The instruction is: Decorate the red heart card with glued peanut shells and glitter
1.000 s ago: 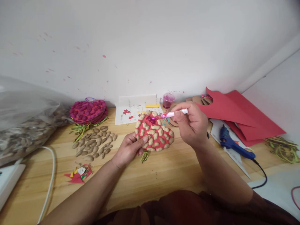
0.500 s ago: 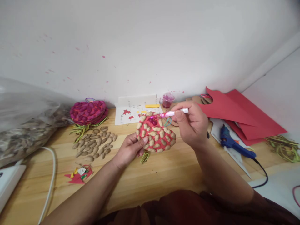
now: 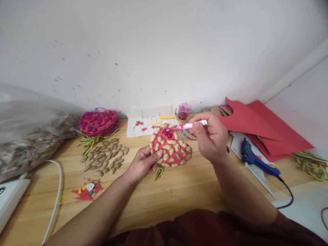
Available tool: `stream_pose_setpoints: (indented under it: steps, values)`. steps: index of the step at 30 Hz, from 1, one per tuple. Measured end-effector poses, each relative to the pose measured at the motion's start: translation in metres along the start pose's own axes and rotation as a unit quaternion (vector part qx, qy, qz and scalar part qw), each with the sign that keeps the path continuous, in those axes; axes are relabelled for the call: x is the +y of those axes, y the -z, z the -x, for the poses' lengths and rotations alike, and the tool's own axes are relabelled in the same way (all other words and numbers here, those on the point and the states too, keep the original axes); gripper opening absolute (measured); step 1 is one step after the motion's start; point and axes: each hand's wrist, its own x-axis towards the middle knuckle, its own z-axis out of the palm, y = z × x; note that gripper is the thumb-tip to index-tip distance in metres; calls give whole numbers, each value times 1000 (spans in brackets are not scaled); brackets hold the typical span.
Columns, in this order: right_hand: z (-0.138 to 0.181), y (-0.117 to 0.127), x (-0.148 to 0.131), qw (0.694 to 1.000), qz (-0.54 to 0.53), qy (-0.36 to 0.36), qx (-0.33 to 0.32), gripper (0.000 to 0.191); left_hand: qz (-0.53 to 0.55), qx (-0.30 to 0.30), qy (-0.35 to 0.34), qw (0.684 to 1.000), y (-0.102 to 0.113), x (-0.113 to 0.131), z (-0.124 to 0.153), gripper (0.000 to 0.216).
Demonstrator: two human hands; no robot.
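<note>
My left hand [image 3: 143,163] grips the lower left edge of a red disc covered in peanuts [image 3: 171,156], thumb on the front face. A green tassel [image 3: 159,172] hangs below it, and a teal loop [image 3: 183,134] shows at its right side. Between the thumb and fingers of my right hand [image 3: 211,136] is a white-handled paintbrush [image 3: 196,124], its front part smeared pink. The brush tip meets the disc's upper part, where wet magenta paint [image 3: 168,134] covers a few peanuts. Most other peanuts are bare tan.
Loose peanuts [image 3: 105,156] and finished-looking magenta discs [image 3: 98,122] lie left, beside a plastic bag [image 3: 28,136]. Behind stand a cup of magenta paint [image 3: 184,111] and a white sheet [image 3: 133,128]. At right are red paper [image 3: 269,126], a blue glue gun [image 3: 258,162] and green cords [image 3: 311,165].
The brush tip has shifted slightly over the painted patch at the disc's top. My left hand keeps its hold on the disc. The whole view has moved a little.
</note>
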Motion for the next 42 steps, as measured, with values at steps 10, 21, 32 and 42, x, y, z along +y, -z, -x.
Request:
stream_pose_setpoints:
  steps: [10, 21, 32, 42]
  values:
    - [1, 0, -1, 1000, -11, 0, -4, 12, -17, -5, 4, 1000, 0, -1, 0, 44]
    - [0, 1, -5, 998, 47, 31, 2, 8, -10, -4, 3, 1000, -1, 1, 0, 45]
    - [0, 2, -9, 993, 95, 64, -1, 6, 5, 8, -1, 1000, 1, 1, -2, 42]
    - [-1, 2, -9, 993, 98, 70, -15, 6, -3, 20, 7, 1000, 1, 2, -2, 46]
